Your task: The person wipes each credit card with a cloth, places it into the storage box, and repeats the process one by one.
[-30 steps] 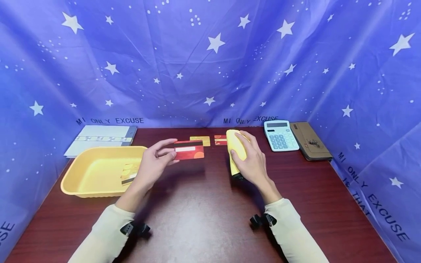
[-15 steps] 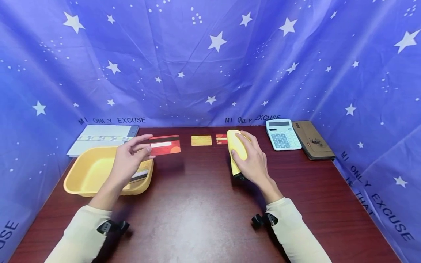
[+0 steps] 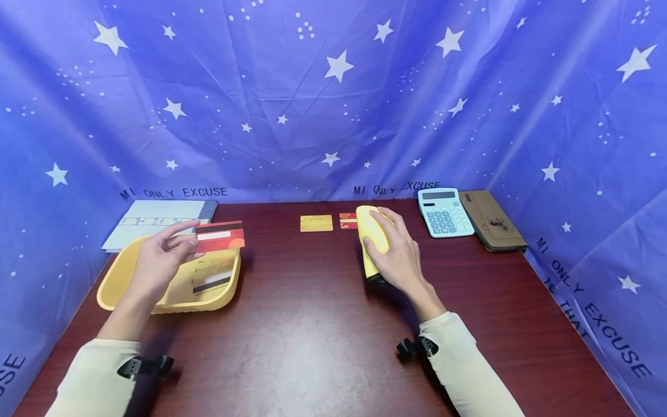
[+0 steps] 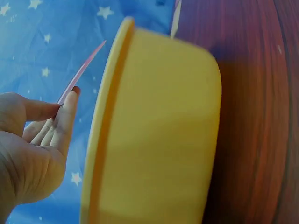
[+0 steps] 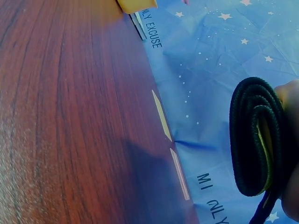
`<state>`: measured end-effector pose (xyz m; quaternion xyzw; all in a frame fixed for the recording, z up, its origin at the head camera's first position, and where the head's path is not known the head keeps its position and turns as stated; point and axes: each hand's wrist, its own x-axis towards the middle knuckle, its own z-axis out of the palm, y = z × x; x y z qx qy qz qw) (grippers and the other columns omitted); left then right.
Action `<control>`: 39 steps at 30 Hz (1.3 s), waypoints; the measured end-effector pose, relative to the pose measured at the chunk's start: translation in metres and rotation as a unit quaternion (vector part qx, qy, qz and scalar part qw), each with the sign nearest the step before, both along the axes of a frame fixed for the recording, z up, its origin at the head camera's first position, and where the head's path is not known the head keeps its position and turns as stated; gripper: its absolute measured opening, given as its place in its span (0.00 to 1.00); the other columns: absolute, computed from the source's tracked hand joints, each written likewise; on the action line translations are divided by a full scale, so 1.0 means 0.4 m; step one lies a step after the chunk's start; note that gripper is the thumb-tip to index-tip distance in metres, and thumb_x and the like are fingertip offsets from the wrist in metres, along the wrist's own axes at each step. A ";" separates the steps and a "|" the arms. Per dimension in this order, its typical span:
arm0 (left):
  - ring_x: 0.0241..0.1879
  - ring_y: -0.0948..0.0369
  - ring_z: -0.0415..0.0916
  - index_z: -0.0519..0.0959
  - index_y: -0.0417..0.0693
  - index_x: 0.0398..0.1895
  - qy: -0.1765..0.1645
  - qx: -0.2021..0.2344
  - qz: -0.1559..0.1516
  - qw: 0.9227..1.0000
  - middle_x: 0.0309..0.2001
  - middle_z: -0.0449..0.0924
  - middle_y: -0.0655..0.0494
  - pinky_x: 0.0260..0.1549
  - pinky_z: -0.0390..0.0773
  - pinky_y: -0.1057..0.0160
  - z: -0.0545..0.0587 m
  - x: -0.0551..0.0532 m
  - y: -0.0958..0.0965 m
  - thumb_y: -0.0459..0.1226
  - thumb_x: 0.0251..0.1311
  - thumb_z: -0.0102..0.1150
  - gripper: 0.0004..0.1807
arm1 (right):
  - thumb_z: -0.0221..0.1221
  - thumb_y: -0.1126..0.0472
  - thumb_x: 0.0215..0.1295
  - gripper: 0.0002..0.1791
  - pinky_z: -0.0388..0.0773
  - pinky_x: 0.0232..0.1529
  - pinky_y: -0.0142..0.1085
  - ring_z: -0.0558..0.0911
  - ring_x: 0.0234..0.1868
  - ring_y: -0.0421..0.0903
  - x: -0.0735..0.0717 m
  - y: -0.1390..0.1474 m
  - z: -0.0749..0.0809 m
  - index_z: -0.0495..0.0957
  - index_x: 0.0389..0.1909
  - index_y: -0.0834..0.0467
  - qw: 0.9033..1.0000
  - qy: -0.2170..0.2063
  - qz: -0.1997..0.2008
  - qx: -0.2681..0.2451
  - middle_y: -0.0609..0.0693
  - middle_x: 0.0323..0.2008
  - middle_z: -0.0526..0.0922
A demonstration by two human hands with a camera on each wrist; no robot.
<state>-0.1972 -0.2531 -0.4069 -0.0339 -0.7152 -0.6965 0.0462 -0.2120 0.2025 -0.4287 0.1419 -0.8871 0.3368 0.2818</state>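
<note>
In the head view my left hand (image 3: 158, 258) pinches a red bank card (image 3: 221, 235) by its left end, thumb against fingers. Its black stripe and white signature strip face me. The card is above the yellow plastic basin (image 3: 106, 284), in which another card (image 3: 212, 277) with a dark stripe lies. Seen edge-on, the red card (image 4: 83, 70) tilts beside the basin's rim in the left wrist view. My right hand (image 3: 396, 249) grips a folded yellow cloth (image 3: 371, 237); its rolled end with dark edging (image 5: 254, 135) shows in the right wrist view.
Toward the back of the table (image 3: 292, 347) lie a yellow card (image 3: 316, 223) and a red card (image 3: 347, 220), the latter partly behind the cloth. A white calculator (image 3: 445, 213) and brown wallet (image 3: 492, 220) lie back right. A white-grey notebook (image 3: 156, 209) lies behind the basin.
My left hand has moved left with the red card, from mid-table to over the basin. The yellow card at the back is now fully in sight. My right hand has stayed in place.
</note>
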 end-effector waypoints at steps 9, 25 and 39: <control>0.33 0.66 0.90 0.76 0.43 0.67 -0.028 0.013 -0.003 1.000 0.38 0.91 0.65 0.37 0.90 0.70 -0.008 0.007 -0.097 0.25 0.70 0.56 0.23 | 0.67 0.55 0.60 0.32 0.78 0.26 0.44 0.85 0.50 0.54 0.001 0.000 -0.001 0.76 0.69 0.46 1.000 -0.006 -0.004 0.003 0.46 0.69 0.75; 0.37 0.69 0.88 0.83 0.53 0.55 -0.077 -0.005 -0.031 0.997 0.36 0.90 0.64 0.37 0.90 0.68 -0.041 -0.008 -0.142 0.25 0.68 0.60 0.18 | 0.67 0.55 0.60 0.32 0.79 0.26 0.46 0.85 0.49 0.55 -0.001 0.003 -0.003 0.77 0.68 0.47 1.000 -0.005 -0.003 0.005 0.47 0.69 0.75; 0.39 0.75 0.85 0.76 0.38 0.65 -0.089 -0.140 -0.024 0.986 0.38 0.87 0.75 0.40 0.90 0.70 -0.046 -0.020 -0.134 0.30 0.68 0.63 0.22 | 0.67 0.55 0.60 0.32 0.80 0.27 0.49 0.86 0.51 0.56 -0.005 0.008 -0.007 0.77 0.68 0.47 1.000 -0.001 -0.003 0.005 0.47 0.69 0.76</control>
